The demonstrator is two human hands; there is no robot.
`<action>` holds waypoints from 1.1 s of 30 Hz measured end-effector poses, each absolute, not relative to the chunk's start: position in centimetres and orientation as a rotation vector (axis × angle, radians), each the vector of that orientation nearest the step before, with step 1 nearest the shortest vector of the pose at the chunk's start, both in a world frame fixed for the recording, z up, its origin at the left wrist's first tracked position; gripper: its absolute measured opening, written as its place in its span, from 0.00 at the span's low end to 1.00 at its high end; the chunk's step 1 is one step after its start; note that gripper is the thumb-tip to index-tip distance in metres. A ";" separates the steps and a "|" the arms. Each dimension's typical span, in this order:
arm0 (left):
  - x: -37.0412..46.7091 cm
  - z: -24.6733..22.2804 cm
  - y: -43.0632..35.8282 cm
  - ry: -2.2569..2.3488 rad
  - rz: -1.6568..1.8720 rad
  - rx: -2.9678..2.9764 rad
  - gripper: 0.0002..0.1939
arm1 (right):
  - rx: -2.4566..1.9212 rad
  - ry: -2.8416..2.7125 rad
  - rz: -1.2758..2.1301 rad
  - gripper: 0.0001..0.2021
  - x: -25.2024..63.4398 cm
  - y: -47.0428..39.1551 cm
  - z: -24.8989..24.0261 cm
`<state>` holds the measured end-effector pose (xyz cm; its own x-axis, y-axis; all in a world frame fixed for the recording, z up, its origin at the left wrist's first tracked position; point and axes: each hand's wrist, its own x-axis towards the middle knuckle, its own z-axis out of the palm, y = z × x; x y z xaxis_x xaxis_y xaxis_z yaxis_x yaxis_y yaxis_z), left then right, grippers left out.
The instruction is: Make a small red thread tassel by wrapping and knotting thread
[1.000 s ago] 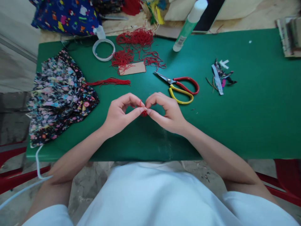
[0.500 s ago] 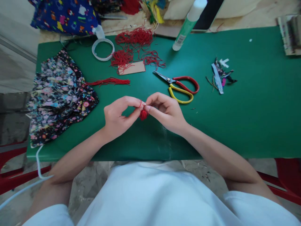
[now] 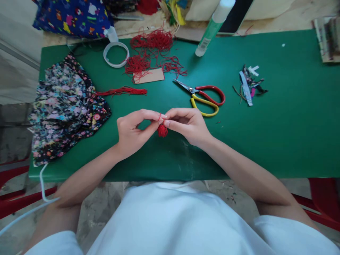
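Note:
A small red thread tassel hangs between my two hands, above the near part of the green table. My left hand pinches its top between thumb and forefinger, and a red thread loops over that forefinger. From the other side, my right hand pinches at the tassel's neck, its fingertips meeting those of the left. The fingertips partly hide the top of the tassel. Just beyond my right hand lie scissors with one red and one yellow handle. Another red tassel with long strands lies beyond my left hand.
A floral cloth bag lies on the left of the green table. Tangled red thread, a cardboard piece and a tape ring sit behind. A glue stick stands at the back; fabric scraps lie right.
My right hand's fingers have shifted slightly and drawn closer together at the tassel's neck. More of the red tassel now shows below the fingertips. My left hand keeps its pinch.

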<state>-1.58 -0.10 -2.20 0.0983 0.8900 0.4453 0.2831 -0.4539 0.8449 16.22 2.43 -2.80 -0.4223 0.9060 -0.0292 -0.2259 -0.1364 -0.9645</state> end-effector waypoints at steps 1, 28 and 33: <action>-1.6 -2.1 -0.1 1.154 1.366 1.809 0.01 | -0.843 -1.281 1.682 0.14 16.3 2.4 -2.8; -1.5 -1.6 0.3 1.329 1.258 1.984 0.03 | -0.756 -1.896 1.017 0.07 17.2 3.2 -2.6; -1.5 -1.7 0.4 1.338 1.258 1.950 0.04 | -0.766 -1.931 0.959 0.07 17.2 3.2 -2.7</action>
<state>-1.53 0.39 -1.66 0.1091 0.8989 0.4244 0.4793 -0.4216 0.7698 17.20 3.18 -2.68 -0.4716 0.7842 0.4032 0.1526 0.5229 -0.8386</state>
